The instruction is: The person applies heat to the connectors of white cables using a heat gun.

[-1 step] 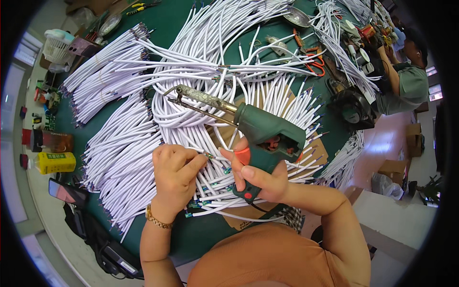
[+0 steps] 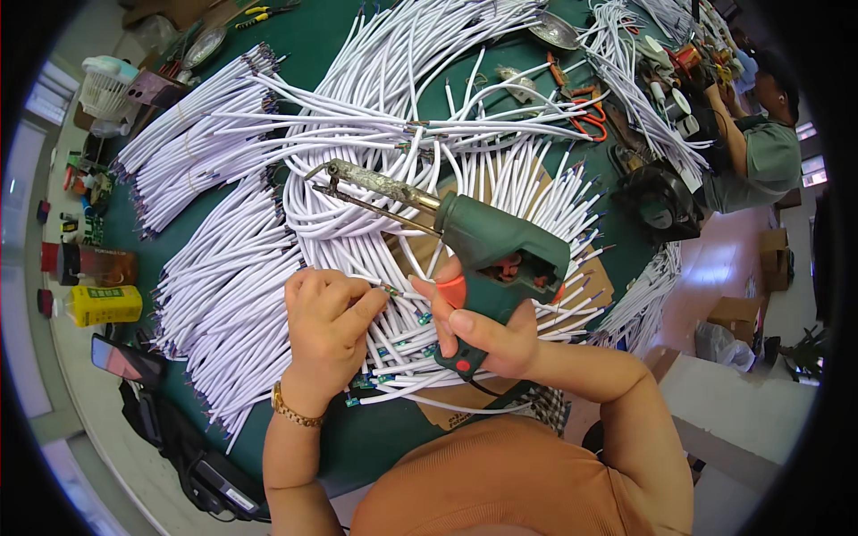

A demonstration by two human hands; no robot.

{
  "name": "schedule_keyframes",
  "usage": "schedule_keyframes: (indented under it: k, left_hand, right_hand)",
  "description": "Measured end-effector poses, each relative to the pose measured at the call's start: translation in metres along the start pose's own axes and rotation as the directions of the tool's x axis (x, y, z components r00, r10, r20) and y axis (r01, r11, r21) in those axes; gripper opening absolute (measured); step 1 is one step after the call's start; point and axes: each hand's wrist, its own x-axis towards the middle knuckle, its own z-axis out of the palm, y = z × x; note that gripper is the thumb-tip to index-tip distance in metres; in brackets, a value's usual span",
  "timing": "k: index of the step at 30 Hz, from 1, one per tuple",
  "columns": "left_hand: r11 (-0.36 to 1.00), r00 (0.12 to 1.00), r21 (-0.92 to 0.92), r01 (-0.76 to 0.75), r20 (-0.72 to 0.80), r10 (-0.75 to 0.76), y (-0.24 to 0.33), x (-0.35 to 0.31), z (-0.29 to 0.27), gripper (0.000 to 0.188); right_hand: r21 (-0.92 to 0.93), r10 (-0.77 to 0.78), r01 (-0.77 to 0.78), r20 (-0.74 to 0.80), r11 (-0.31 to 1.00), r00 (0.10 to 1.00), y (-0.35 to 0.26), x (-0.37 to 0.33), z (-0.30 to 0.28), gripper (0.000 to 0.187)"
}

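Observation:
My right hand (image 2: 492,335) is wrapped round the grip of a green soldering gun (image 2: 505,234) with a red trigger. Its long metal barrel and bent tip (image 2: 335,168) point up and left over the heap of cables. My left hand (image 2: 329,322), a gold watch on its wrist, is closed in a pinch over the white cables (image 2: 223,313). A cable end (image 2: 390,289) with bare, coloured wire shows just past its index finger; the rest of that cable is hidden. Small green-blue pieces (image 2: 380,351) sit on cable ends between my hands.
More white cable bundles (image 2: 201,134) cover the green table (image 2: 349,451). Orange-handled pliers (image 2: 590,125) and a metal dish (image 2: 556,32) lie at the back. Along the left stand a yellow bottle (image 2: 105,304) and a phone (image 2: 125,359). Another person (image 2: 764,147) works at the far right.

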Motion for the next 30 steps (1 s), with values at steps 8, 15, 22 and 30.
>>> schedule_keyframes:
  k: [8, 15, 22, 30]
  left_hand:
    - [0.972, 0.991, 0.212, -0.105, 0.109, 0.083, 0.014, 0.012, -0.006, 0.02]
    - [0.989, 0.994, 0.139, -0.053, 0.099, 0.039, 0.009, 0.011, -0.006, 0.021]
    - [0.998, 0.998, -0.03, 0.048, 0.049, -0.046, 0.0, 0.002, 0.001, 0.02]
    - [0.97, 0.979, -0.131, 0.204, 0.01, -0.205, 0.009, 0.006, 0.0, 0.019]
  right_hand:
    - [0.161, -0.004, -0.003, 0.043, 0.987, 0.999, 0.005, 0.005, -0.008, 0.031]
    - [0.234, -0.045, 0.039, 0.022, 0.971, 0.999, -0.005, -0.001, -0.006, 0.037]
    - [-0.002, -0.004, 0.003, -0.148, 1.0, 0.989, -0.038, -0.04, -0.016, 0.044]
    - [-0.133, 0.086, -0.125, -0.266, 0.983, 0.96, -0.033, -0.08, -0.025, 0.05]
